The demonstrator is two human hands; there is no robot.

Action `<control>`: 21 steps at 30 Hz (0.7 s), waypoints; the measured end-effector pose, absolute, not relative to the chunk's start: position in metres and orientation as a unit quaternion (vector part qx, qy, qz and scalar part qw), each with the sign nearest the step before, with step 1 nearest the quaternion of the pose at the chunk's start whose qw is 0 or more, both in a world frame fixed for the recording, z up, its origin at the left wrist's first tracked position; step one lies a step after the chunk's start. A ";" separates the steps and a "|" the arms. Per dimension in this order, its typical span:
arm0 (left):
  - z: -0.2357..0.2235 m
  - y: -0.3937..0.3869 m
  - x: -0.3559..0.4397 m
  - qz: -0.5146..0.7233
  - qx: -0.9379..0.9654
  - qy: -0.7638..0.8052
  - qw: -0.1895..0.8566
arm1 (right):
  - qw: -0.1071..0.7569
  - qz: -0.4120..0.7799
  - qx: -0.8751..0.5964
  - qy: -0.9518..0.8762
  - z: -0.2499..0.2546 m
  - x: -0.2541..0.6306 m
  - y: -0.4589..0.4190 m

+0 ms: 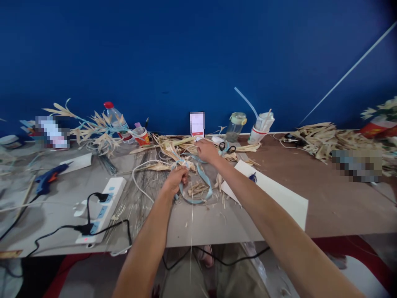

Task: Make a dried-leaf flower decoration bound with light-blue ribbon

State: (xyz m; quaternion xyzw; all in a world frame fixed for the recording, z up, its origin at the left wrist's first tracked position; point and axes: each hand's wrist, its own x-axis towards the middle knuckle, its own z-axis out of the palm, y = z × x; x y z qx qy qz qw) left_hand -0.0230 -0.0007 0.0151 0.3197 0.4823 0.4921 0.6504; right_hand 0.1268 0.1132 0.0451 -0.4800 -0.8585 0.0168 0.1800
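Observation:
My left hand [177, 179] is closed just below a dried husk piece [186, 164] bound with light blue tape, and appears to grip its base. Near it, a thin wire [192, 215] runs down past the table edge. My right hand [207, 150] reaches over the pile of dried husks [173, 145], its fingers loosely bent at the foot of the propped phone [197, 123]. Whether its fingertips touch a husk is hidden. A light blue tape loop [208, 191] lies between my hands, with husk scraps [198, 189] inside it. Black-handled scissors [228, 147] rest right of my right hand.
On the left are a power strip [107, 207] with cords, a blue glue gun [49, 178], husk flowers [102, 128] and a bottle [116, 120]. White paper [279, 196], a lidded jar [235, 126], a cup [259, 132] and more husks [322, 140] stand or lie rightward.

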 end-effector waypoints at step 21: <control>0.012 0.000 -0.024 0.503 0.301 0.482 0.651 | 0.065 -0.004 -0.569 -0.820 0.025 0.084 0.135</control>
